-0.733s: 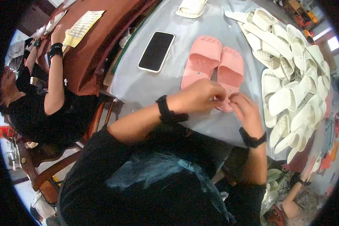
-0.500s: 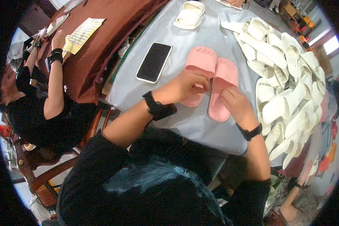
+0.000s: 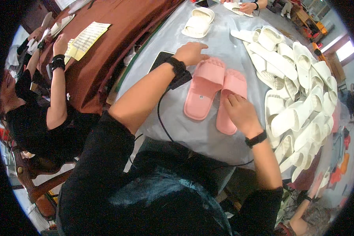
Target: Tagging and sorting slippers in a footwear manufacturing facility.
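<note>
Two pink slippers lie side by side on the grey-blue covered table, toes pointing away from me. Just beyond the toe of the left pink slipper [image 3: 202, 88], my left hand [image 3: 189, 54] is open, its index finger stretched to the right. My right hand [image 3: 242, 114] is bent over the right pink slipper [image 3: 227, 122], with its fingers closed at the edge of the strap; the fingertips are partly hidden. A dark phone [image 3: 160, 61] with a pale rim is half covered by my left forearm and black wristband.
White slippers [image 3: 299, 88] are heaped along the right of the table [image 3: 145, 114]. A white pair [image 3: 198, 23] sits at the back, near another person's hand [image 3: 247, 8]. On the left, a person sits by a brown-covered table [image 3: 106, 51] with yellow sheets [image 3: 86, 39].
My left hand has left the left slipper's strap and moved up beyond its toe, covering part of the phone. Both pink slippers have shifted slightly toward me, and my right hand with them.
</note>
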Motion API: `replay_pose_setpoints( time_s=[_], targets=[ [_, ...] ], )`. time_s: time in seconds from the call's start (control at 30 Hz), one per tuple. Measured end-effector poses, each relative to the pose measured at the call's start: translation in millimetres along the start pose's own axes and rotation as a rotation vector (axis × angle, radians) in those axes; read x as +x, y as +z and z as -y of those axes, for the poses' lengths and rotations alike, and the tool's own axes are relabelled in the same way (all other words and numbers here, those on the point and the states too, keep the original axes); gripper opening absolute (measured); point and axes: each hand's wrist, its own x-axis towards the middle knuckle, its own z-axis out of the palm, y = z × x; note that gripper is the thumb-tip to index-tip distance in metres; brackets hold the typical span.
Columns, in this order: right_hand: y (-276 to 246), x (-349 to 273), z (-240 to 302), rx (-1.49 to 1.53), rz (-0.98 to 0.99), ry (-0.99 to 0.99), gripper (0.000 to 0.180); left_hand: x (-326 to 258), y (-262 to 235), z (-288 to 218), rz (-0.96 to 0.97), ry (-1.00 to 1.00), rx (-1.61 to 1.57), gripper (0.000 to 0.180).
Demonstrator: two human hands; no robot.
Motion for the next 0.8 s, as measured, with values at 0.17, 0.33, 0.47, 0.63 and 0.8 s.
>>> replay_pose_setpoints(
  time_s=[0.17, 0.33, 0.47, 0.63, 0.8],
  targets=[
    [6.7, 0.0, 10.7, -0.079, 0.044, 0.017, 0.022, 28.3, 6.7, -3.1, 0.303, -0.165, -0.091, 0.017],
    [14.7, -5.9, 10.5, -0.106, 0.020, 0.028, 0.014, 45.4, 6.1, -27.9, 0.223, 0.175, -0.143, 0.018],
    [15.8, -4.4, 11.8, -0.141, 0.008, 0.040, 0.012, 62.5, 7.7, -59.2, 0.425, 0.270, -0.053, 0.014],
    [21.8, -4.4, 14.1, -0.158, -0.034, 0.057, 0.007, 69.3, 23.9, -81.3, 0.294, 0.659, 0.128, 0.008],
    [25.9, -6.6, 15.3, -0.164, -0.084, 0.082, 0.008, 71.4, 32.6, -100.0, 0.471, 0.786, 0.450, 0.005]
  ],
)
